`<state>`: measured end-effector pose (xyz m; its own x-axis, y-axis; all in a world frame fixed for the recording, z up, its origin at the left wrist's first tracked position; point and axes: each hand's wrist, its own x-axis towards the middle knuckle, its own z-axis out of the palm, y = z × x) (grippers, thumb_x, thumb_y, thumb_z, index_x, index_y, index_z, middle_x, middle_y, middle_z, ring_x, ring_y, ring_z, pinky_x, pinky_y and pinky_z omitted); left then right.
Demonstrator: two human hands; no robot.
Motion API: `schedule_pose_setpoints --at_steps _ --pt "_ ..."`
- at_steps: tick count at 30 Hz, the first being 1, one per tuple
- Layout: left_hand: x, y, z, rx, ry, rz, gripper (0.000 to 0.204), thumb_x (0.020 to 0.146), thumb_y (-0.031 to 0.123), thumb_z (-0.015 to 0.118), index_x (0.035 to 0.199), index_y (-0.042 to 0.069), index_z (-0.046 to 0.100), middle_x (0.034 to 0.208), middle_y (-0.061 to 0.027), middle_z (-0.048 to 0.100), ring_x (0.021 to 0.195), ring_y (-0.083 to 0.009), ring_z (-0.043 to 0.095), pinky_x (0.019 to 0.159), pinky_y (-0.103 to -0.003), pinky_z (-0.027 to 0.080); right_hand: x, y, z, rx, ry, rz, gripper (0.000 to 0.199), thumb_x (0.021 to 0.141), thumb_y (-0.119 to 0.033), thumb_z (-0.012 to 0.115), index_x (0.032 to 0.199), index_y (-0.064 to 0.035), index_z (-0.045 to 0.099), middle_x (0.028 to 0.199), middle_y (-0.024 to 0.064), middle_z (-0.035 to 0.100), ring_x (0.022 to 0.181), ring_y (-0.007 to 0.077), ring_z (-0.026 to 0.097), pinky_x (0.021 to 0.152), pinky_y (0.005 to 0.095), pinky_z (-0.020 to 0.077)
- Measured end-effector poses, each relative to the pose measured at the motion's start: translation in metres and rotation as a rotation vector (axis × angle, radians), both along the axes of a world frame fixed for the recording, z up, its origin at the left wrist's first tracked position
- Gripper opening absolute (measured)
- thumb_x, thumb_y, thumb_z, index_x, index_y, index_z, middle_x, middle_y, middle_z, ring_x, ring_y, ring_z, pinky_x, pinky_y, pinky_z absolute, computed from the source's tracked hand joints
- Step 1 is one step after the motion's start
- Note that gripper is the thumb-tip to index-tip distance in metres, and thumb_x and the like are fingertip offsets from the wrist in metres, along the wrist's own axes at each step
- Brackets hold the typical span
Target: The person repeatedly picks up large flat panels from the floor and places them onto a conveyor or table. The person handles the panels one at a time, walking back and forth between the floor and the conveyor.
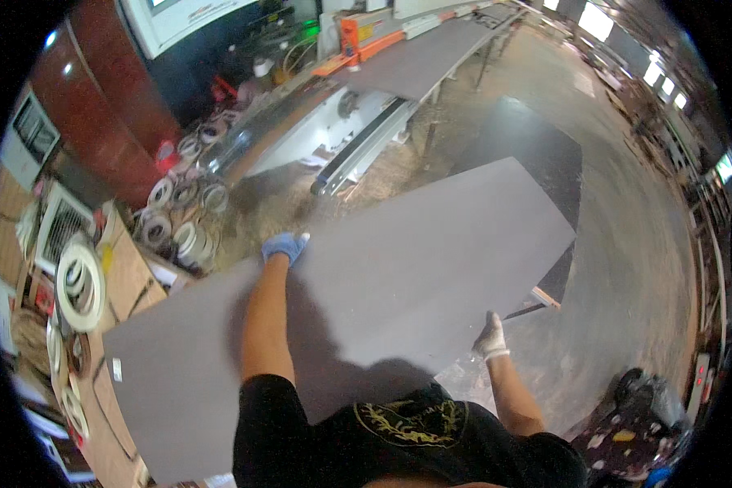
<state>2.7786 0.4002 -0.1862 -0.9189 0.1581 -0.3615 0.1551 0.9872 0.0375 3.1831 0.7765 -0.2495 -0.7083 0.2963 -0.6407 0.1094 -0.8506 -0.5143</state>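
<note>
A large flat grey panel (431, 244) stretches across the view in front of me, from the lower left to the right of the middle. My left hand (285, 247), in a blue glove with a pale tip, grips the panel's far long edge; part of its fingers is hidden there. At the near long edge, farther right, my right hand (490, 337) in a whitish glove holds the board, thumb on top and the other fingers mostly out of sight beneath. A small white label (117, 370) sticks to the panel near its left end.
A darker board (537, 150) lies beyond the panel's right end. Ahead stands a long machine with an orange guard (366, 53) and a rail (364, 146). Rolls of edging tape (191, 242) crowd the left, beside a wooden bench (122, 268). A patterned bundle (626, 431) is at lower right.
</note>
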Motion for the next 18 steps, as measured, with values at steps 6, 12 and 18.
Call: schedule_pose_setpoints --at_steps 6,12,18 --pt "0.029 -0.028 0.034 0.022 0.195 0.022 0.063 0.082 0.065 0.033 0.102 0.013 0.062 0.106 -0.0162 0.061 0.1 -0.0341 0.057 0.085 -0.044 0.044 -0.033 0.009 -0.018 -0.14 0.017 -0.041 0.059 0.09 -0.05 0.035 0.134 -0.0099 0.034 0.136 0.0108 0.038 0.125 0.0311 0.034 0.105 0.0474 0.0225" --pt "0.052 -0.102 0.118 0.002 0.146 0.11 0.059 0.084 0.058 0.038 0.111 0.01 0.059 0.111 -0.0177 0.058 0.104 -0.0333 0.055 0.09 -0.043 0.041 -0.064 -0.052 -0.017 -0.079 0.035 -0.096 0.06 0.085 -0.046 0.051 0.13 -0.0091 0.038 0.13 0.0125 0.043 0.118 0.0318 0.041 0.101 0.05 0.0288" --pt "0.048 -0.22 0.118 0.025 0.211 0.239 0.065 0.084 0.06 0.035 0.119 0.009 0.052 0.117 -0.0214 0.053 0.109 -0.0368 0.05 0.093 -0.042 0.038 -0.115 -0.133 0.003 -0.097 0.187 0.025 0.058 0.088 -0.046 0.045 0.132 -0.009 0.034 0.133 0.0113 0.04 0.122 0.0313 0.036 0.102 0.0499 0.0273"
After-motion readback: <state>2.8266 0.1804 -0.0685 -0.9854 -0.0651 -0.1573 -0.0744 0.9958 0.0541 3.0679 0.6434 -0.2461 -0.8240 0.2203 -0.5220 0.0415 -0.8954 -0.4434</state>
